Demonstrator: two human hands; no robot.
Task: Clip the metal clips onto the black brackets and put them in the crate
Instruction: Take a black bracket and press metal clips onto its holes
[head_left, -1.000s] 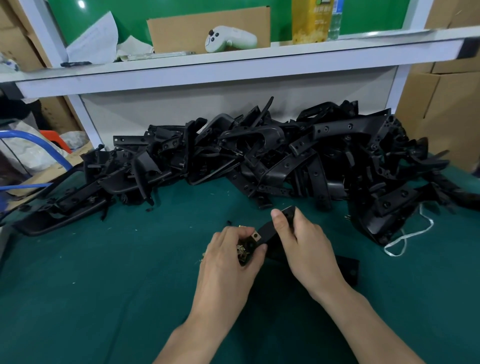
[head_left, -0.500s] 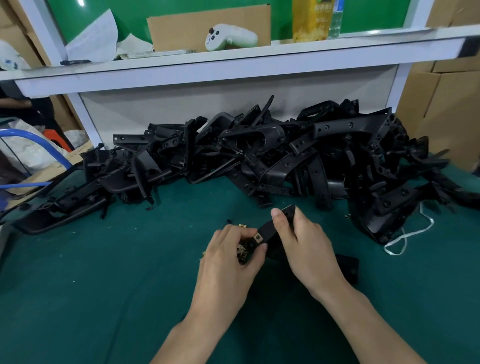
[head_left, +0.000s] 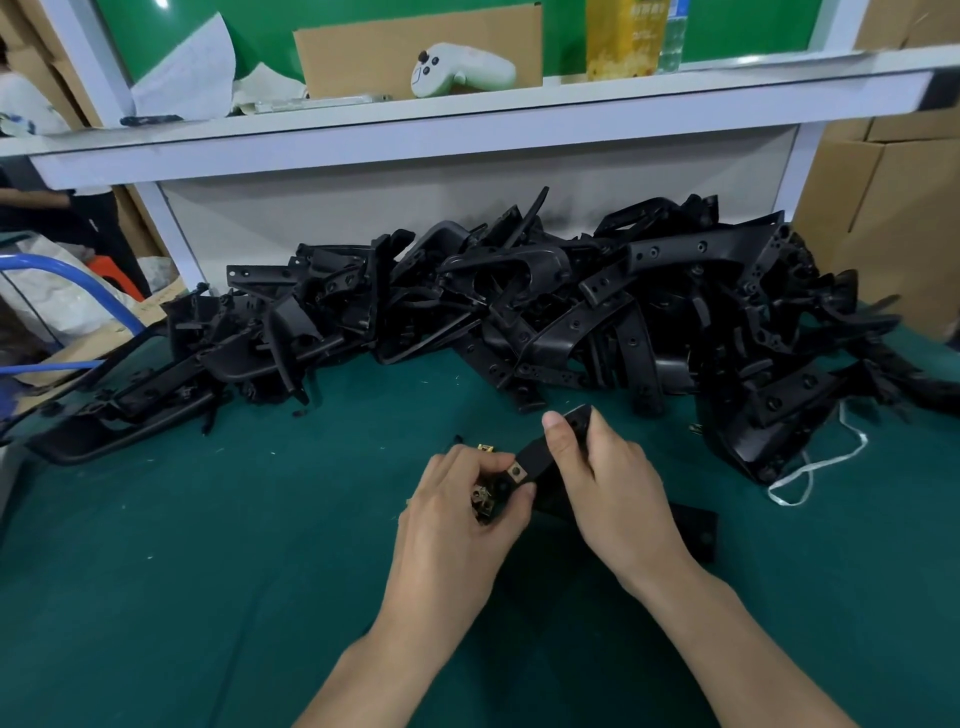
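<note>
My right hand (head_left: 613, 499) grips a black bracket (head_left: 540, 460) just above the green table, thumb on its upper face. A brass-coloured metal clip (head_left: 516, 472) sits on the bracket's near end. My left hand (head_left: 457, 525) pinches that end with thumb and fingers and holds a few more metal clips (head_left: 483, 499) in its curled palm. One loose clip (head_left: 485, 447) lies on the cloth just beyond the left fingers. The bracket's far part (head_left: 696, 530) pokes out past my right wrist. No crate is in view.
A long heap of black brackets (head_left: 519, 312) runs across the back of the green table (head_left: 208, 545). A white string (head_left: 810, 467) lies at the right. Above is a white shelf (head_left: 467, 114) with a game controller (head_left: 457, 70) and cardboard. Cardboard boxes (head_left: 883, 208) stand at the right.
Both hands stay in nearly the same place on the bracket; the left fingers have shifted slightly at the clip end.
</note>
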